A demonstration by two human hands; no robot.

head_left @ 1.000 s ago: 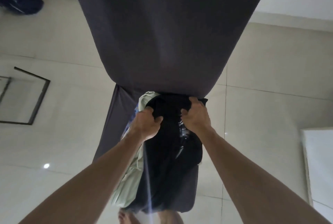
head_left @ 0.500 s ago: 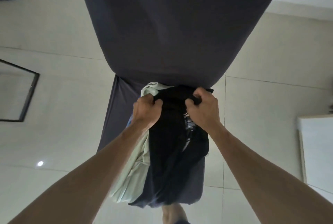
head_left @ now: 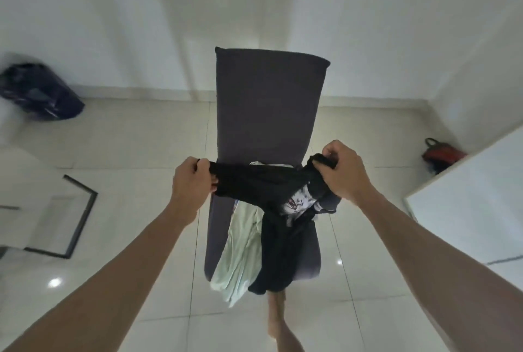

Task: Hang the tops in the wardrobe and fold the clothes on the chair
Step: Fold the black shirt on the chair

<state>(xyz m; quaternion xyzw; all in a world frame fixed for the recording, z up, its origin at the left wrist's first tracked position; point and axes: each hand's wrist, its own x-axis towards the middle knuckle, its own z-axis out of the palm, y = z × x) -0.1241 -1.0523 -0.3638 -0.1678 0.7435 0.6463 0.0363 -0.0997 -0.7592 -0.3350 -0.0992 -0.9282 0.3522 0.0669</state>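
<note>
A dark grey upholstered chair (head_left: 266, 102) stands in the middle of the view, its tall back toward the wall. I hold a black top (head_left: 260, 184) with a white print stretched above the seat. My left hand (head_left: 192, 179) grips one end of its upper edge and my right hand (head_left: 343, 173) grips the other end. The rest of the black top hangs down over the seat's front. Under it, a pale green garment (head_left: 240, 255) lies on the seat and droops off the front edge.
A dark plastic bag (head_left: 42, 97) lies on the tiled floor by the wall at left. A black-framed panel (head_left: 76, 218) rests on the floor at left. A red and black bag (head_left: 441, 153) sits at right behind a white surface (head_left: 475, 210). My bare foot (head_left: 278, 320) shows below the chair.
My hands have lifted and moved apart, spreading the black top's upper edge. The view has pulled back and tilted up, so the whole chair back and the wall now show.
</note>
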